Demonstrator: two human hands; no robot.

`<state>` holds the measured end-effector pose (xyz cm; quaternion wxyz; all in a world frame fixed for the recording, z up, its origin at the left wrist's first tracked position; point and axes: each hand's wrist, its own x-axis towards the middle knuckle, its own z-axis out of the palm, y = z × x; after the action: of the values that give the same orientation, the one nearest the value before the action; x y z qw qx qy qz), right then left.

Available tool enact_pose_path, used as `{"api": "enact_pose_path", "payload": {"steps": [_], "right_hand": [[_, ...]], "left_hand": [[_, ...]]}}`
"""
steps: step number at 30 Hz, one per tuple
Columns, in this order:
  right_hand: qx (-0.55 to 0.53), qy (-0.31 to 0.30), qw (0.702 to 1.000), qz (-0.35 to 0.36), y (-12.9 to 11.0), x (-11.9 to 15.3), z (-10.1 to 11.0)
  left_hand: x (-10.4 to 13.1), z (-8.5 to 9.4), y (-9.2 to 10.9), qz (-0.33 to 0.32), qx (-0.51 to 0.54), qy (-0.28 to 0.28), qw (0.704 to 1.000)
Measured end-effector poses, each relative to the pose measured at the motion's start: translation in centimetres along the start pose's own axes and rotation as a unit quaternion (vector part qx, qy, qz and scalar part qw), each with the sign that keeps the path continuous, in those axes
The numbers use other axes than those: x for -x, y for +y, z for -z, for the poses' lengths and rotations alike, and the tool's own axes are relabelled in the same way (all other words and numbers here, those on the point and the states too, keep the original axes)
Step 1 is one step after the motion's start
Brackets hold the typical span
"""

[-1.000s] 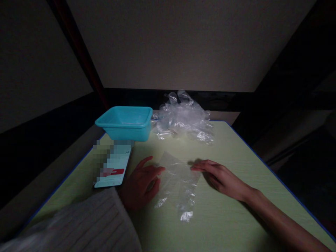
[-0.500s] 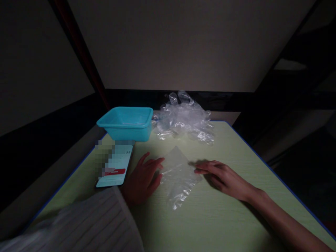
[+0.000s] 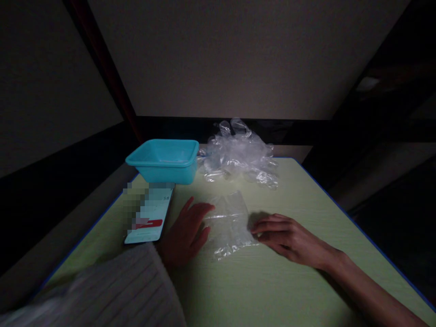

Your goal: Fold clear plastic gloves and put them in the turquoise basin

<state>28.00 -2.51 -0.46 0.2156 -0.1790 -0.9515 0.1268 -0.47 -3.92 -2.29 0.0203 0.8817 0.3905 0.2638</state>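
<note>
A thin, creased piece of clear plastic point(image 3: 230, 222) lies flat on the table between my hands; whether it is a folded glove or a bag, I cannot tell. At its left edge is my left hand point(image 3: 185, 231), fingers and thumb apart, the index fingertip over or against the plastic. My right hand point(image 3: 284, 234) rests by the right edge with its fingers loosely bent, gripping nothing I can see. Its fingertips are close to the plastic's lower right corner; contact is unclear. Behind is a heap of clear disposable plastic gloves point(image 3: 240, 156).
A turquoise plastic basin point(image 3: 166, 175) stands at the back left. In front of it lies a phone point(image 3: 155, 213) with a lit screen, partly pixelated. The pale green table point(image 3: 231, 295) has a blue edge, and a wall rises behind it.
The clear plastic has turned from a diamond-like slant to nearly square with the table. My right hand has shifted slightly toward me. My left hand has barely moved.
</note>
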Motion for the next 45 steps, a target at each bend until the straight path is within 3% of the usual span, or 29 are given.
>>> {"api": "enact_pose_path", "payload": {"steps": [8, 15, 20, 26, 32, 45], "right_hand": [[-0.022, -0.025, 0.999, -0.006, 0.0, -0.1, 0.1], [0.015, -0.042, 0.999, 0.006, -0.3, -0.3, 0.3], [0.089, -0.032, 0.995, 0.024, -1.0, -0.5, 0.2], [0.103, 0.002, 0.995, 0.005, -1.4, -0.4, -0.1], [0.169, -0.019, 0.984, 0.052, -1.2, -0.3, -0.4], [0.253, -0.042, 0.966, 0.039, -0.8, 0.0, -1.4]], "left_hand": [[0.0, 0.2, 0.8, -0.094, 0.031, -0.002, 0.995], [-0.2, 0.1, 0.9, -0.144, 0.042, -0.062, 0.987], [-0.3, 0.3, 0.9, -0.13, 0.034, -0.085, 0.987], [-0.3, 0.3, 0.8, -0.124, 0.04, -0.089, 0.987], [-0.3, 0.2, 1.0, -0.124, 0.039, -0.086, 0.988], [-0.4, 0.2, 1.0, -0.134, 0.043, -0.068, 0.988]]}}
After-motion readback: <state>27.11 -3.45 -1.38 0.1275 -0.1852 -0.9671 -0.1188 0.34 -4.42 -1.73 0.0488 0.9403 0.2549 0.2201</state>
